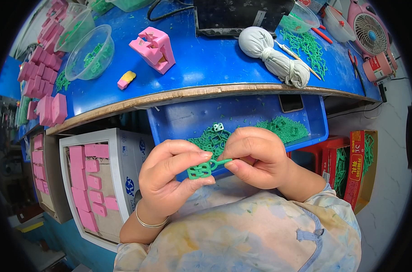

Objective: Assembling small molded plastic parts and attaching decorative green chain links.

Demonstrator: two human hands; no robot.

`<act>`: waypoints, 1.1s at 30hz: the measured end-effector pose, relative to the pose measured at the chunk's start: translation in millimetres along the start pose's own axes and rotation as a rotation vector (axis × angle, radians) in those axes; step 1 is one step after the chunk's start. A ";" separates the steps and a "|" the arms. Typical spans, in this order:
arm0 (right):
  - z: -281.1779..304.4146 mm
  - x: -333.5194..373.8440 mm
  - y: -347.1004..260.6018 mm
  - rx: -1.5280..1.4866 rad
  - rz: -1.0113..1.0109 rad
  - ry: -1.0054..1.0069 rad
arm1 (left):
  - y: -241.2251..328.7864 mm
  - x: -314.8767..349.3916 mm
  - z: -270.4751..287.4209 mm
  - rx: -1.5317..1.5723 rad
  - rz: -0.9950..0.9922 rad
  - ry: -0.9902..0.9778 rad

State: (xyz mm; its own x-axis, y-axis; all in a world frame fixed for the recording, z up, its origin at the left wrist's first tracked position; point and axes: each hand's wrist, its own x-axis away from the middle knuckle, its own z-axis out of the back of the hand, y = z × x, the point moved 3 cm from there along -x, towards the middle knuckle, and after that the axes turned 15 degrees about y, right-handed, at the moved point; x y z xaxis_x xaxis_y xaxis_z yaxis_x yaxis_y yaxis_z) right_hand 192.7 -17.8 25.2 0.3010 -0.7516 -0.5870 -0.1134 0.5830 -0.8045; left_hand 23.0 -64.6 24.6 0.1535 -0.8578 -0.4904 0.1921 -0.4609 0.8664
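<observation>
My left hand (167, 177) pinches a small green openwork piece (199, 171) by its top and bottom edges. It has a squarish lattice face, a small loop at its upper right and a thin stem pointing right. The fingers of my right hand (258, 158) are closed on the end of that stem. Both hands are held over the near edge of a blue tray (178, 122). In the tray lie a heap of green openwork pieces (210, 140) and a pile of small green bits (283, 129), partly hidden by my hands.
On the blue table (110, 90) stand a pink block mould (153, 50), clear tubs (90, 52), a tied white cloth bundle (276, 56) and a black box (240, 16). A phone (291, 103) rests in the tray. Pink blocks fill a white-framed box (92, 181) at left; red boxes (358, 167) stand at right.
</observation>
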 end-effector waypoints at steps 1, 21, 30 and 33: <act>0.1 -0.1 0.0 0.003 0.002 0.001 | 0.4 -0.3 -0.1 0.000 0.000 0.000; 0.6 1.6 2.4 -0.005 0.008 0.005 | 3.2 -1.2 -1.9 -0.003 -0.037 -0.011; 0.1 1.9 4.2 0.002 -0.006 0.005 | 3.8 -1.8 -2.2 -0.017 -0.049 -0.015; 0.5 1.3 4.4 0.015 -0.007 -0.003 | 3.2 -1.4 -1.8 -0.023 -0.057 -0.018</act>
State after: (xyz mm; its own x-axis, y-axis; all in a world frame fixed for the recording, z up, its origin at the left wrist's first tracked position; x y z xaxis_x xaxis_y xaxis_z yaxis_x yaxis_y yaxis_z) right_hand 193.0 -16.1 20.9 0.3046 -0.7544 -0.5814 -0.0977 0.5825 -0.8070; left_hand 25.1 -64.5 28.0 0.1239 -0.8344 -0.5371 0.2224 -0.5041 0.8345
